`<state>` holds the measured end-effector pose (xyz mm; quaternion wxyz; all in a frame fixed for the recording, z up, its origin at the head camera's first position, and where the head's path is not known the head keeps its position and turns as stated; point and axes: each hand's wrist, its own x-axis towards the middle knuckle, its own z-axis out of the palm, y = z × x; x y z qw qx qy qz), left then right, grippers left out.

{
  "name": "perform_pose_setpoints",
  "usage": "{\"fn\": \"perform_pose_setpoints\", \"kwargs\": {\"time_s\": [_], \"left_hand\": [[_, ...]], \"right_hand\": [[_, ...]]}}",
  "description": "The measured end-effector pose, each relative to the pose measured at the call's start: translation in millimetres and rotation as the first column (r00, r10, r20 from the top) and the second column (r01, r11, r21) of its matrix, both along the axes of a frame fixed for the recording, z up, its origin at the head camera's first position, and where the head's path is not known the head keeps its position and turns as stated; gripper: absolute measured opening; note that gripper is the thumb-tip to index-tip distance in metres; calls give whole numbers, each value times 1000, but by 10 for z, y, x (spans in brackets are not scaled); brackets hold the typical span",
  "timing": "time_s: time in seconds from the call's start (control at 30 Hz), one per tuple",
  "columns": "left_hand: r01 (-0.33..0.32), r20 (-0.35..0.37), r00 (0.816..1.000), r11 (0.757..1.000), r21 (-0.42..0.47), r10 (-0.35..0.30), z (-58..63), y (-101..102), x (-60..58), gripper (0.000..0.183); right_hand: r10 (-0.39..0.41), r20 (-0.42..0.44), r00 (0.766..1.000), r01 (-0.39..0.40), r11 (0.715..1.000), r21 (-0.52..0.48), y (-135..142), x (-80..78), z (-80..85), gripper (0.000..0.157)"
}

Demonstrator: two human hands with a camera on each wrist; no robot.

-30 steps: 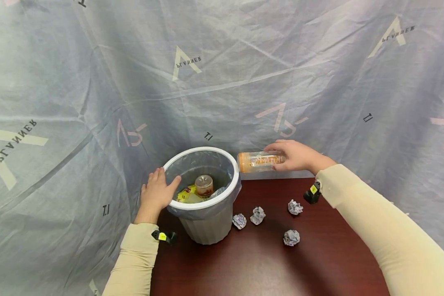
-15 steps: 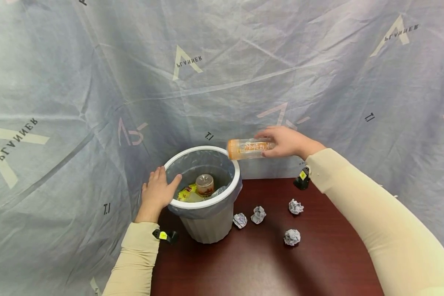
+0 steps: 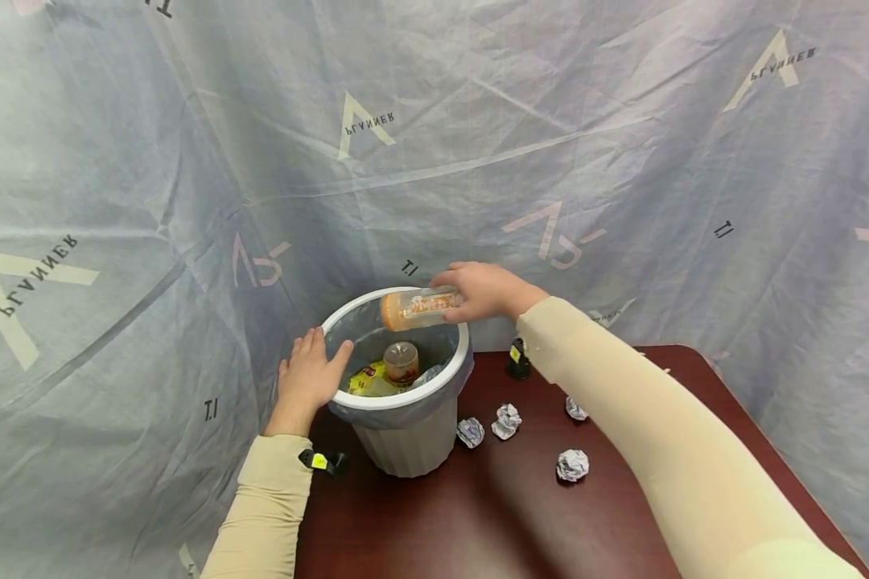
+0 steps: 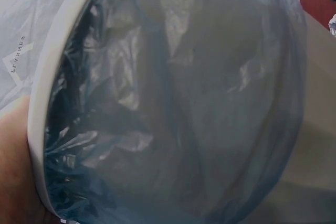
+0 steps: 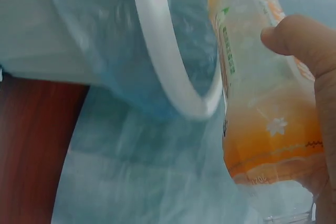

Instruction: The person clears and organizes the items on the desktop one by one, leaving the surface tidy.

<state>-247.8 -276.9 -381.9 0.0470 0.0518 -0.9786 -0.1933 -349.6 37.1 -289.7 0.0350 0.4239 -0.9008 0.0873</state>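
Note:
In the head view my right hand (image 3: 481,291) grips a clear plastic bottle (image 3: 422,309) with orange printing, held on its side over the right part of the trash can's opening. The right wrist view shows the thumb (image 5: 294,38) pressed along the bottle (image 5: 257,93). My left hand (image 3: 307,371) rests on the left side of the trash can's white rim (image 3: 434,388), fingers and thumb spread. Inside the grey trash can (image 3: 409,438), lined with a thin bag (image 4: 173,103), lie an upturned clear bottle (image 3: 401,363) and a yellow wrapper (image 3: 365,378).
Several crumpled paper balls lie on the dark red table (image 3: 434,523) right of the trash can, among them one close to its base (image 3: 471,433) and one nearer the front (image 3: 572,466). Grey printed fabric (image 3: 434,201) hangs behind and at the sides.
My right hand has carried the bottle leftward, from beside the trash can's right rim to over its opening. The left hand has stayed in place on the rim.

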Motion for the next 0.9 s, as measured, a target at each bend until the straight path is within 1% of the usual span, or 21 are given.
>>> {"fn": "perform_pose_setpoints", "kwargs": {"time_s": [0.23,0.33,0.43,0.57,0.67,0.9], "left_hand": [[-2,-22,1000,1000,-3,2,-13,-2,5,80],[-2,-23,1000,1000,1,2,-13,9,1,78],[-4,-18,1000,1000,5,4,-7,23,3,77],[-6,-11,1000,1000,8,6,-6,32,7,78],[-7,-20,1000,1000,10,8,-12,30,4,78],[-16,-35,999,1000,4,16,-30,2,15,80]], "right_hand": [[-29,-19,999,30,997,64,-419,65,-88,61],[-38,-37,999,41,996,83,-527,75,-147,62],[-42,-38,998,45,996,81,-595,84,-196,63],[-18,-30,999,20,998,66,-634,99,-243,67],[-4,-32,999,5,999,32,-617,109,-247,70],[-25,-49,999,21,997,-79,-424,99,-202,62]]}}
